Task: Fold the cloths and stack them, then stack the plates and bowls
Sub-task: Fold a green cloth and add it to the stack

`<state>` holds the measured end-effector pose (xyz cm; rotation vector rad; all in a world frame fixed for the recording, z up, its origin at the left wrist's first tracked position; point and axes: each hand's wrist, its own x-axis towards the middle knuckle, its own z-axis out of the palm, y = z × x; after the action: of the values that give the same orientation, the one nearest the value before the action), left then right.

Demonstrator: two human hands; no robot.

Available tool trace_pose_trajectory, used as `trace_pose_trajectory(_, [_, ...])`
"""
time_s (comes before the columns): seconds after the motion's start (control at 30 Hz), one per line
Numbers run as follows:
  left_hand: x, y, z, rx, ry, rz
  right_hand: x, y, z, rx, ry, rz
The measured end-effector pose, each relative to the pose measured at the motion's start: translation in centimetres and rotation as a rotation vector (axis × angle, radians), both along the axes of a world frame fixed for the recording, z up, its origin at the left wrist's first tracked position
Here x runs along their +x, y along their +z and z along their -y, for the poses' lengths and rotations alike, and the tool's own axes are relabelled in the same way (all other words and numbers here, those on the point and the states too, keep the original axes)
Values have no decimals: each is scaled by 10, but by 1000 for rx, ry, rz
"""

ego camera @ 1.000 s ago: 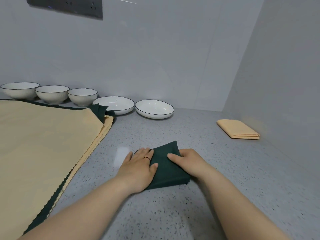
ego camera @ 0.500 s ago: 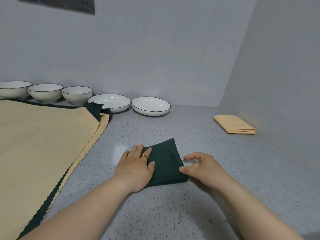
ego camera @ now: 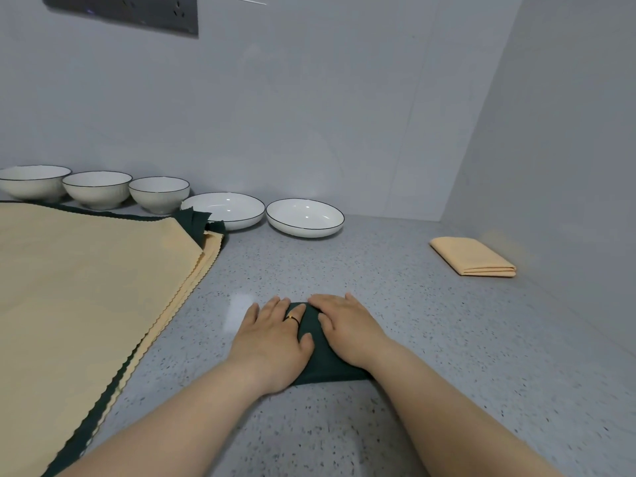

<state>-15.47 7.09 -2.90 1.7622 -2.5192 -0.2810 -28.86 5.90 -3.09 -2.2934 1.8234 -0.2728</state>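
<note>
Upper left of the frame: three white ceramic bowls with dark rims [ego camera: 32,182] [ego camera: 97,189] [ego camera: 159,194] stand in a row against the wall; their interiors are mostly hidden by the near walls. Below them, a pile of unfolded beige and dark green scallop-edged cloths [ego camera: 86,287] lies flat on the speckled grey countertop [ego camera: 447,339]; the layer count cannot be determined. To the right of the bowls sit two shallow white plates with dark rims [ego camera: 223,210] [ego camera: 305,217], showing bare glaze inside.

Lower centre: one folded dark green cloth [ego camera: 321,366] lies on the countertop. The left hand [ego camera: 272,342] presses flat on its left portion, fingers straight and slightly spread. The right hand [ego camera: 347,330] presses flat on its right portion, fingers straight and close together. The cloth shows between the two hands and below them.

Centre right: one folded beige cloth [ego camera: 473,256] lies near the side wall.
</note>
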Motion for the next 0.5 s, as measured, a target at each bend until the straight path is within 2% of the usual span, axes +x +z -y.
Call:
trace_pose_trajectory(0.23, [-24, 3, 4, -67, -14, -142, 0, -2, 0, 21, 12, -49])
trace_pose_trajectory(0.5, [-6, -1, 4, 60, -39, 23, -14, 4, -9, 162, -64, -118])
